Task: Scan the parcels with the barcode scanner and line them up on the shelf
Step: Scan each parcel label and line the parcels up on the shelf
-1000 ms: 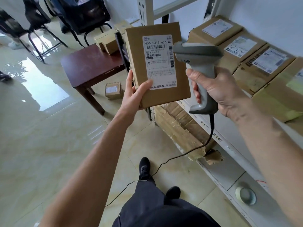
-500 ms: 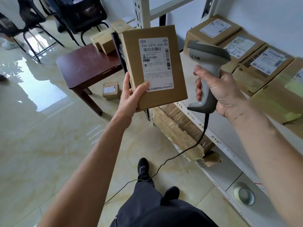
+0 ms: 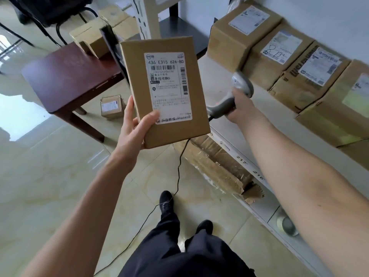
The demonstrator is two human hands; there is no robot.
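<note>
With four parcels (image 3: 275, 50) lined up on the shelf (image 3: 265, 124) at right, our left hand (image 3: 133, 128) fingers clamp one more parcel (image 3: 165, 90) upright, our right hand (image 3: 240, 108) grips the scanner (image 3: 235, 92), and others remain beyond.

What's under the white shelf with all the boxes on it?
Under the shelf lies a long cardboard package wrapped in clear film, one end torn. A tape roll sits lower down. The shelf hides whatever lies farther back.

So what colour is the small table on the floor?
Dark reddish brown table, shown best in the head view.
</note>
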